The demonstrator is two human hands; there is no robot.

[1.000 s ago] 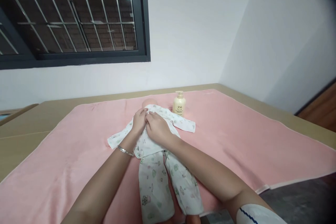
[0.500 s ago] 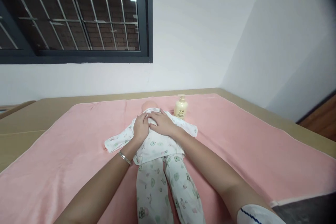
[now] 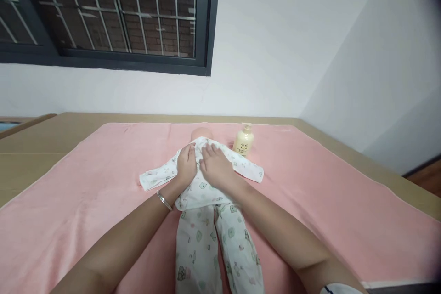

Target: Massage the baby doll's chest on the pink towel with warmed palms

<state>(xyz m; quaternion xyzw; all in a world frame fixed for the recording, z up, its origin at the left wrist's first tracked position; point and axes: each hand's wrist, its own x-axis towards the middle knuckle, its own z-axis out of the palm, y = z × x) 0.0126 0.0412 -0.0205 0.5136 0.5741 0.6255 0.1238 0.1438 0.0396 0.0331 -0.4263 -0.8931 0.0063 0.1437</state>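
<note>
A baby doll lies on its back or front, I cannot tell which, in a white printed shirt (image 3: 203,188) and matching trousers (image 3: 198,248). Its smooth rounded head (image 3: 201,133) shows beyond the collar. My left hand (image 3: 187,164), with a silver bangle at the wrist, is closed at the left side of the shirt's chest, thumb and forefinger close together. Flat on the right side of the chest lies my right hand (image 3: 216,165), fingers a little apart. The shirt's sleeves stretch out to both sides.
A pale yellow pump bottle (image 3: 244,140) stands just beyond the right sleeve. Pink cloth (image 3: 310,193) lies under the doll, over a tan surface (image 3: 37,142). Behind rises a white wall (image 3: 262,55) with a barred window (image 3: 138,14).
My hands have drawn apart; the right fingers, earlier angled toward the left hand, now point up the chest. The left fingers have curled in more. The view has shifted slightly.
</note>
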